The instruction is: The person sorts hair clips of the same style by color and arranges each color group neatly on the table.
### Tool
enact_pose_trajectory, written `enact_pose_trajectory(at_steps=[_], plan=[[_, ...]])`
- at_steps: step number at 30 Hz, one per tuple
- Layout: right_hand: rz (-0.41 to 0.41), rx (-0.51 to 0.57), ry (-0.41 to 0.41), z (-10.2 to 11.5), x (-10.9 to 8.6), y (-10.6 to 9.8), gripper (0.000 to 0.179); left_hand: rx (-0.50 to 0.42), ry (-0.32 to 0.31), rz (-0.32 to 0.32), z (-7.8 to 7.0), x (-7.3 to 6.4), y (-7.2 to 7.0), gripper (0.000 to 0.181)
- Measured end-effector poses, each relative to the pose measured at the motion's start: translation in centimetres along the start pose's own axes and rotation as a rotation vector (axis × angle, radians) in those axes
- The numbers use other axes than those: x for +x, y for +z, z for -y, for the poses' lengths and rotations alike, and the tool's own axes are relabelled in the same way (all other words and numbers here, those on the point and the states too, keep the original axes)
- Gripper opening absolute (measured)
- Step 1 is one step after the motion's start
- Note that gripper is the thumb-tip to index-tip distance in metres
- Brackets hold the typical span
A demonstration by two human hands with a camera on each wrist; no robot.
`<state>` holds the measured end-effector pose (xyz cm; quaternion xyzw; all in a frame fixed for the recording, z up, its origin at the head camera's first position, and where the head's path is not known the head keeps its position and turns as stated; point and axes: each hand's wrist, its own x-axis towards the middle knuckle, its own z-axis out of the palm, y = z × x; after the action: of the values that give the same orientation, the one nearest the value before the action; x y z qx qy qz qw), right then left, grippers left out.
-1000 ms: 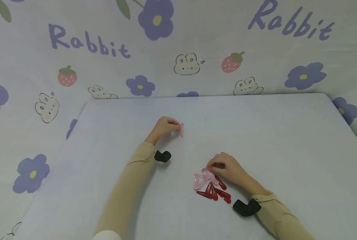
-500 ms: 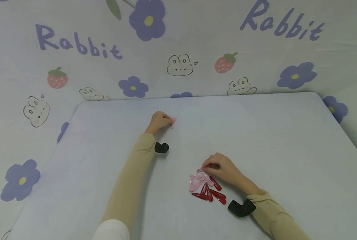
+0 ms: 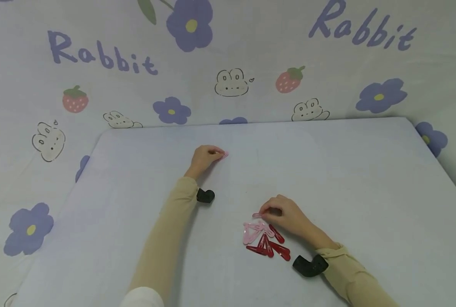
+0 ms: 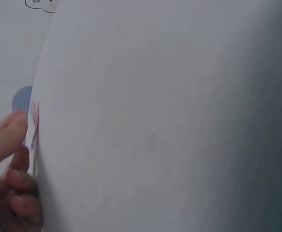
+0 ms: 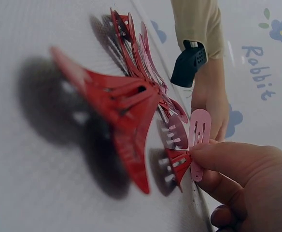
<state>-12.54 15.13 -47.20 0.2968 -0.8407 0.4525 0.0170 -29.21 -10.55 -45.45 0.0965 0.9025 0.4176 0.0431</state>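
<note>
My left hand [image 3: 205, 158] reaches to the far part of the table and pinches a pink snap hair clip [image 3: 226, 154] between thumb and fingers. In the left wrist view that clip [image 4: 34, 116] shows beside the thumb, low over the white surface. Nearer, my right hand [image 3: 285, 215] pinches another pink hair clip [image 3: 256, 215] at the back edge of a small pile. The right wrist view shows this clip [image 5: 200, 126] held by its lower part. Several light pink clips [image 3: 251, 234] and several red clips [image 3: 279, 250] lie overlapping in the pile, just below the right hand.
The white table [image 3: 350, 179] stretches around both hands. Its far edge meets a hanging cloth [image 3: 258, 47] with flowers, strawberries and rabbits. A black wrist device [image 3: 206, 196] sits on the left sleeve, another black device [image 3: 310, 266] on the right, close to the pile.
The left hand has moved farther away across the table, and its clip has gone from upright to slanted. The right hand stays at the pile with its clip. The head view has shifted slightly.
</note>
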Motion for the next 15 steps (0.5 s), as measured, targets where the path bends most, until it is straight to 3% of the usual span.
enact_pose_trajectory(at_steps=[4,9,15], plan=[[0.004,0.000,-0.001,0.2,0.0,0.2,0.012,0.103,-0.003,0.061,0.0,-0.1,-0.6,0.017],[-0.008,0.013,0.026,0.6,0.1,0.1,0.011,0.254,-0.088,0.034,-0.5,-0.5,-0.9,0.025],[-0.015,0.063,0.141,1.0,-0.1,0.0,0.008,0.265,-0.095,0.063,-1.0,-0.8,-1.1,0.032]])
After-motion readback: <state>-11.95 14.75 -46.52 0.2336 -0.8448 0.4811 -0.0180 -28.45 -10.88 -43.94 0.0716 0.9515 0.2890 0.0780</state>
